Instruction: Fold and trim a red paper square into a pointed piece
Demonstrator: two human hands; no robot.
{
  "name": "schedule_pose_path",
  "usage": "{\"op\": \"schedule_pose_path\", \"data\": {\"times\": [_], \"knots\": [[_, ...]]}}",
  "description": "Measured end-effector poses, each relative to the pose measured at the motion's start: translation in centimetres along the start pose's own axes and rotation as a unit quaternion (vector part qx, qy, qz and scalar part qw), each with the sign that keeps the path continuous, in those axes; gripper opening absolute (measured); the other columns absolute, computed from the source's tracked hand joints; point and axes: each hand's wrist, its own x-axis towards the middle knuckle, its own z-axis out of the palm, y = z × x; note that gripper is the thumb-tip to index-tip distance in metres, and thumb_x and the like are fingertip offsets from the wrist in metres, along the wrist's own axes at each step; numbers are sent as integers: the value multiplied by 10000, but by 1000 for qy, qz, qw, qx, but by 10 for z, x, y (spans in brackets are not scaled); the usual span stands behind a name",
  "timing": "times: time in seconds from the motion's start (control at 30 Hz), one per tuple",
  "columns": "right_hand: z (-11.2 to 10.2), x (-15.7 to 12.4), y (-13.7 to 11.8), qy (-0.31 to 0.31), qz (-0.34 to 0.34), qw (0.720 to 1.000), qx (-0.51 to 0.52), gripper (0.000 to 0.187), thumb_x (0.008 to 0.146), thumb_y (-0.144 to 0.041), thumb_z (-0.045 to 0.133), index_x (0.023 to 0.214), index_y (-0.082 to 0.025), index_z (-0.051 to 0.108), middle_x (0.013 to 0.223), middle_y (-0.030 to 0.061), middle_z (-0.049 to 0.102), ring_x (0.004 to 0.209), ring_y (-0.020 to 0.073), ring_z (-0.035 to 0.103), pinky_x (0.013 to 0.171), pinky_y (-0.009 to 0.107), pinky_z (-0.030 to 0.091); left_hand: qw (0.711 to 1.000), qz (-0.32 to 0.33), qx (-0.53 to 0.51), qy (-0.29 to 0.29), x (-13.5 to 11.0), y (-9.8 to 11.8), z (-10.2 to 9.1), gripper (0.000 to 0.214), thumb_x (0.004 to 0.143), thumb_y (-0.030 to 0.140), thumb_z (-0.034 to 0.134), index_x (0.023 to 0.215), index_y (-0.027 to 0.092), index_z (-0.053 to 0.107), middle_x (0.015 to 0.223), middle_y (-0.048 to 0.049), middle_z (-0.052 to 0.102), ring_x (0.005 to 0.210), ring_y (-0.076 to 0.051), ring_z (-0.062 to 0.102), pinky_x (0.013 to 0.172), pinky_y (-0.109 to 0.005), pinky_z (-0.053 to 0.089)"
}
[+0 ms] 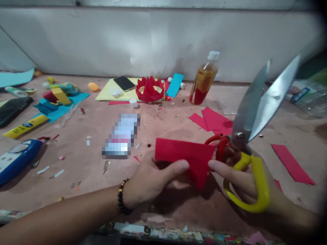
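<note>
Folded red paper (184, 149) is pinched by my left hand (153, 180), thumb on its near face and the other fingers behind. My right hand (240, 177) grips the paper's right edge between thumb and fingers. That same hand also carries a pair of scissors (240, 135) with yellow and red handles hooked over it. The scissor blades are spread apart and point up and to the right, away from the paper. Some of my right fingers are hidden behind the paper and handles.
Red paper pieces (214, 120) and a red strip (292, 163) lie to the right. Further back stand a drink bottle (203, 80) and a red paper crown (150, 90). A blurred-out phone (122, 136) lies left of centre, a blue-and-white tool (20, 161) far left.
</note>
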Motion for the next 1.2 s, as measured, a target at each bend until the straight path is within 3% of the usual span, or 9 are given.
{"op": "schedule_pose_path", "data": {"times": [0.13,0.27,0.47,0.6,0.8,0.97,1.2], "knots": [[0,-2,2,9,-17,1000,-14,429,990,-688,856,1138,-345,647,929,-9,757,710,214,733,569,335,633,995,10,-23,95,3,3,-4,373,980,564,987,945,204,894,928,-22,900,811,-162,819,793,-261,692],[-28,16,11,36,-63,993,-96,708,760,-645,1060,1225,-339,623,1183,35,764,1002,259,766,790,361,676,992,42,-28,112,7,15,-7,475,880,625,1052,864,181,884,817,-19,863,717,-124,768,741,-198,662],[-81,42,15,66,-197,951,-227,804,768,-649,1038,1337,-331,569,1360,84,676,1111,276,685,946,432,593,994,36,-12,102,9,20,-12,573,922,711,963,863,148,883,778,-98,852,653,-194,767,632,-266,662],[-98,50,9,74,-266,911,-308,757,806,-602,1006,1381,-300,616,1298,97,693,998,268,639,857,446,521,993,33,-10,115,9,17,-16,541,935,691,944,867,158,877,790,-97,854,656,-193,772,633,-259,659],[-98,53,1,60,-257,876,-404,472,747,-427,903,1144,-275,698,1088,83,770,905,290,675,804,454,463,990,67,-8,123,10,19,-11,446,983,617,899,885,185,846,808,-71,853,652,-190,766,652,-271,663],[-95,53,5,72,-257,864,-427,517,782,-484,880,1206,-245,705,1129,117,805,888,290,684,795,454,461,989,87,10,118,12,19,-12,466,999,629,892,853,190,836,710,-47,808,609,-178,747,613,-248,644],[-86,53,3,107,-223,873,-420,491,751,-555,811,1143,-274,718,1057,99,789,845,308,690,750,454,484,984,130,76,99,7,14,-17,378,1016,588,937,989,215,880,861,-14,871,748,-147,797,690,-192,667]]}}
